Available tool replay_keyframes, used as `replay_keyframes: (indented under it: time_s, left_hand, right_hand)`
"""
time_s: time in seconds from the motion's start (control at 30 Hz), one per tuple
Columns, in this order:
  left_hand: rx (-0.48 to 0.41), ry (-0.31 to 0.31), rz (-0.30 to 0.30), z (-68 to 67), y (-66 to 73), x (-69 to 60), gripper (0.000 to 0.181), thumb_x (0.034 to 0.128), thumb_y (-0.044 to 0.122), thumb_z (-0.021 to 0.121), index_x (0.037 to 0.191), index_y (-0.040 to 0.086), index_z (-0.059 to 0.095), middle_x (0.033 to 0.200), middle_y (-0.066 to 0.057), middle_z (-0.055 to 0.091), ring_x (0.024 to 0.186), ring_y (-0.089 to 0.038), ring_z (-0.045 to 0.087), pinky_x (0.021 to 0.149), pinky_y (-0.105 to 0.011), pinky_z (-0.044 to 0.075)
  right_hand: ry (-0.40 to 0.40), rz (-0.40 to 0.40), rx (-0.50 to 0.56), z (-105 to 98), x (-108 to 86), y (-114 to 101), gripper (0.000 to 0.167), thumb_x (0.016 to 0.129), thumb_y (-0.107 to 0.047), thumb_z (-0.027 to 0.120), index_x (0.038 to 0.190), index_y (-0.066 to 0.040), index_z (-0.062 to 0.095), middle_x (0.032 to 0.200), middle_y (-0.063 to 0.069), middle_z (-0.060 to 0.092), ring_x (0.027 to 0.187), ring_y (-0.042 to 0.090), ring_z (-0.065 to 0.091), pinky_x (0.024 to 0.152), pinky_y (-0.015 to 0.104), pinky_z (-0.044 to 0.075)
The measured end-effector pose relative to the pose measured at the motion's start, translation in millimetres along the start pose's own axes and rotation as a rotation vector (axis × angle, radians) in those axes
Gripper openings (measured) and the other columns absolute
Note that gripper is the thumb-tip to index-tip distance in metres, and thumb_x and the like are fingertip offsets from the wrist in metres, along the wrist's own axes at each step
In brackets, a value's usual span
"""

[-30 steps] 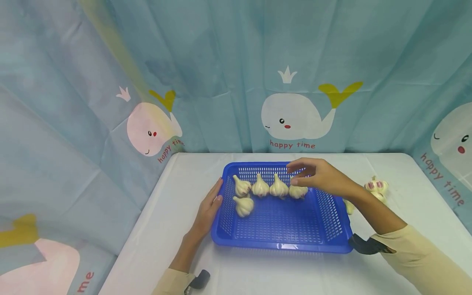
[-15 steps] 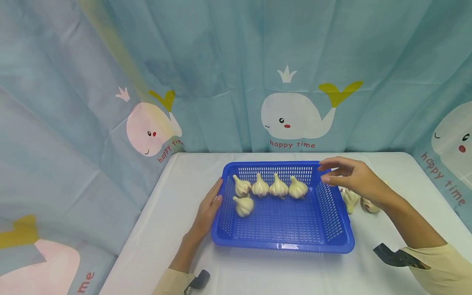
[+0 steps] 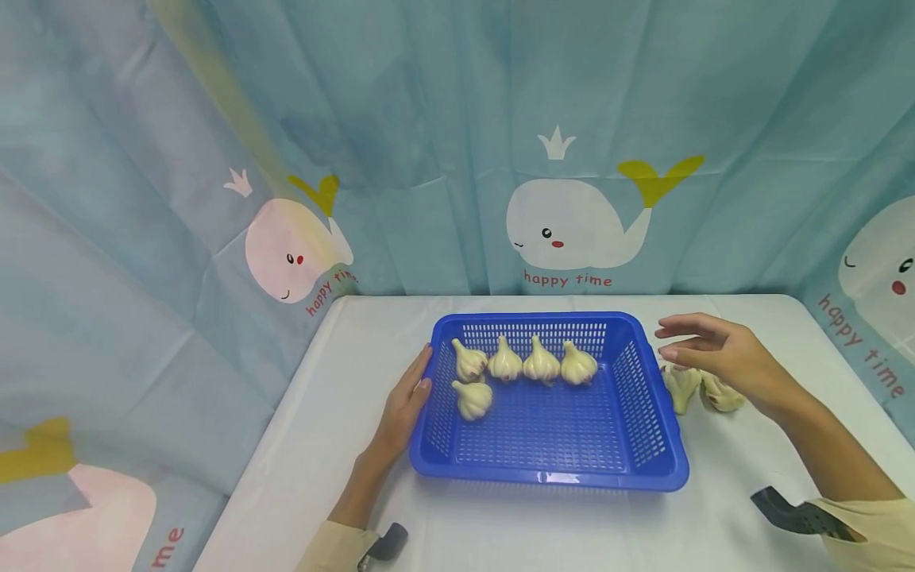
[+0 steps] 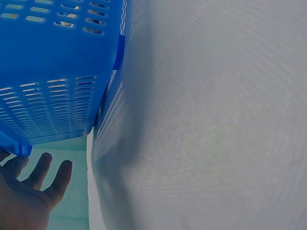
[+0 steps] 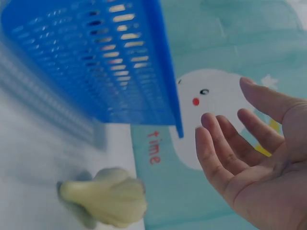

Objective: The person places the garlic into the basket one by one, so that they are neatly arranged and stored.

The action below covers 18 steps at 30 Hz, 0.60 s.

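A blue plastic basket [image 3: 543, 479] with slotted walls stands on the white table. Inside it, several garlic bulbs [image 3: 540, 365] form a row along the back, and one garlic bulb [image 3: 473, 400] lies in front of the leftmost. My left hand [image 3: 400, 409] rests against the basket's left rim; the left wrist view shows its fingers [image 4: 60, 179] extended beside the rim. Beyond the right rim my right hand [image 3: 729, 357] hovers, holding nothing, fingers loosely bent. Below it on the table lie a garlic bulb [image 3: 681, 389] and another garlic bulb [image 3: 722, 393], both partly covered by the hand.
A blue-green curtain [image 3: 429, 222] with printed whales hangs behind and at both sides of the white table [image 3: 357, 334]. Dark wrist straps [image 3: 793, 512] show at both sleeves. The bulbs outside sit close to the basket's right wall.
My right hand has moved right, from above the fourth bulb in the back row to above the bulbs outside the basket. The left hand and the basket have stayed in place.
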<state>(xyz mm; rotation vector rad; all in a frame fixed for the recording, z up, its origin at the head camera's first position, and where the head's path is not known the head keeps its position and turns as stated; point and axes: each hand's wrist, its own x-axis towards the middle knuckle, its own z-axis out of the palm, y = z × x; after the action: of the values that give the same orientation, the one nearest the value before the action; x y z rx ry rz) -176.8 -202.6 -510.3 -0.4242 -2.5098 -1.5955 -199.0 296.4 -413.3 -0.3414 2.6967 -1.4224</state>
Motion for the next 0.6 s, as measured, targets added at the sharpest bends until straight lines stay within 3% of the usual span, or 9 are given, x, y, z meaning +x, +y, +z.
replay_keyframes:
  time_s: [0.17, 0.3, 0.43, 0.6]
  left_hand:
    - [0.003, 0.004, 0.021, 0.4, -3.4, 0.7, 0.055, 0.1149, 0.028, 0.04, 0.169, 0.018, 0.031, 0.176, -0.002, 0.027, 0.164, -0.024, 0.021, 0.131, -0.022, 0.015]
    - [0.009, 0.004, 0.025, 0.2, -4.5, 0.6, 0.055, 0.115, 0.027, 0.04, 0.169, 0.018, 0.031, 0.176, -0.002, 0.027, 0.164, -0.023, 0.021, 0.13, -0.018, 0.014]
    - [0.013, 0.0, 0.015, 0.0, -3.5, 0.3, 0.055, 0.1151, 0.028, 0.04, 0.169, 0.019, 0.03, 0.176, -0.002, 0.026, 0.164, -0.023, 0.021, 0.132, -0.024, 0.015]
    - [0.017, -0.001, 0.007, -0.1, -2.6, 0.1, 0.056, 0.1151, 0.028, 0.039, 0.169, 0.018, 0.03, 0.176, -0.004, 0.025, 0.164, -0.024, 0.02, 0.133, -0.034, 0.015]
  right_hand:
    - [0.006, 0.037, -0.019, -3, -3.7, 12, 0.064, 0.103, -0.037, 0.071, 0.153, -0.004, 0.05, 0.147, 0.025, 0.059, 0.103, -0.016, 0.062, 0.086, 0.013, 0.056]
    - [0.021, 0.044, -0.029, -5, -5.8, 22, 0.063, 0.103, -0.035, 0.072, 0.154, -0.005, 0.05, 0.146, 0.02, 0.061, 0.104, -0.019, 0.058, 0.083, 0.009, 0.052]
    - [0.026, 0.051, -0.021, -8, -6.1, 32, 0.065, 0.102, -0.035, 0.073, 0.154, -0.005, 0.049, 0.146, 0.019, 0.06, 0.104, -0.021, 0.057, 0.083, 0.009, 0.053]
    - [0.014, 0.073, -0.016, -10, -4.7, 42, 0.069, 0.102, -0.037, 0.072, 0.156, -0.002, 0.046, 0.15, 0.028, 0.055, 0.103, -0.022, 0.055, 0.082, 0.011, 0.055]
